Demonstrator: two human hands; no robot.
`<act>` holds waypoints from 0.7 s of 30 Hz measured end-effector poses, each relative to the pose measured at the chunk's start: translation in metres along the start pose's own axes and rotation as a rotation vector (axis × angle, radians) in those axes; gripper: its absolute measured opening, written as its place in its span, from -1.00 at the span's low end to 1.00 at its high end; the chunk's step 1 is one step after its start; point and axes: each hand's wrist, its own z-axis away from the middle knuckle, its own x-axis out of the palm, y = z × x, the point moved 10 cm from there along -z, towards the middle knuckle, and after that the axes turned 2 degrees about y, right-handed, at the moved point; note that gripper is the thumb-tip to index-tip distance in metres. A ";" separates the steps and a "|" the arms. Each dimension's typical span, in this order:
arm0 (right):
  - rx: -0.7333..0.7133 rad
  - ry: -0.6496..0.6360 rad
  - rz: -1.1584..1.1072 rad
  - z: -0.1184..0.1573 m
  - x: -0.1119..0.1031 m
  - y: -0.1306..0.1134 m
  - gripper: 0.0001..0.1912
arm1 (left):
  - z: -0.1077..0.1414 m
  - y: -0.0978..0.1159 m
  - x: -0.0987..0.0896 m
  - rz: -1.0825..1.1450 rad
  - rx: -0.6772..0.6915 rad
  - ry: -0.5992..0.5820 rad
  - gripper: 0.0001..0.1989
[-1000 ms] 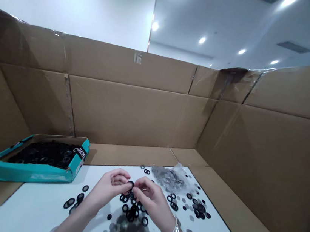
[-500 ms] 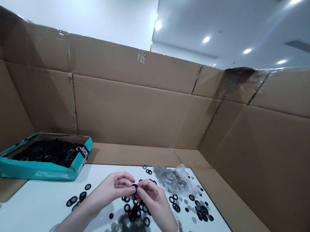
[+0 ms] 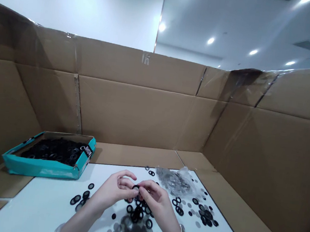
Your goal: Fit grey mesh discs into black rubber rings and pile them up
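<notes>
Dozens of black rings [image 3: 137, 214] around left hand [image 3: 113, 194] and right hand [image 3: 157, 204], pinching one ring [image 3: 135, 187]; teal box [image 3: 39, 169] beyond.

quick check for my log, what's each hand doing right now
Left hand: closed, holding a black ring at the fingertips.
Right hand: closed, holding the same black ring at the fingertips.
</notes>
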 end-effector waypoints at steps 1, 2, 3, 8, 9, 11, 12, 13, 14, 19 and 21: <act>-0.002 -0.002 -0.004 0.000 0.000 0.000 -0.71 | 0.001 0.001 -0.001 -0.001 -0.004 0.015 -0.57; -0.001 -0.002 -0.013 0.000 0.000 0.000 -0.71 | 0.002 0.002 -0.002 -0.003 -0.004 0.028 -0.56; 0.001 -0.004 -0.026 0.000 0.001 0.001 -0.72 | 0.003 0.004 -0.002 -0.006 -0.003 0.038 -0.55; 0.007 -0.030 -0.080 0.002 0.006 0.003 -0.76 | 0.006 0.003 -0.002 -0.045 -0.034 0.042 -0.56; 0.007 -0.030 -0.082 0.003 0.006 0.003 -0.76 | 0.006 0.003 -0.002 -0.053 -0.041 0.039 -0.56; 0.013 -0.028 -0.075 0.004 0.007 0.003 -0.76 | 0.006 0.001 0.000 -0.069 -0.048 0.027 -0.56; 0.017 -0.028 -0.067 0.004 0.007 0.003 -0.76 | 0.006 0.001 0.002 -0.077 -0.051 0.018 -0.56; 0.020 -0.028 -0.057 0.005 0.007 0.002 -0.75 | 0.006 0.000 0.003 -0.084 -0.053 0.012 -0.57; 0.022 -0.028 -0.045 0.005 0.007 0.002 -0.74 | 0.006 0.001 0.004 -0.087 -0.052 0.010 -0.58; 0.007 0.039 0.019 0.008 0.001 -0.002 -0.68 | 0.008 0.006 0.002 -0.037 -0.035 0.044 -0.60; -0.006 0.070 0.046 0.010 0.000 -0.004 -0.67 | 0.009 0.008 0.001 -0.014 -0.024 0.056 -0.59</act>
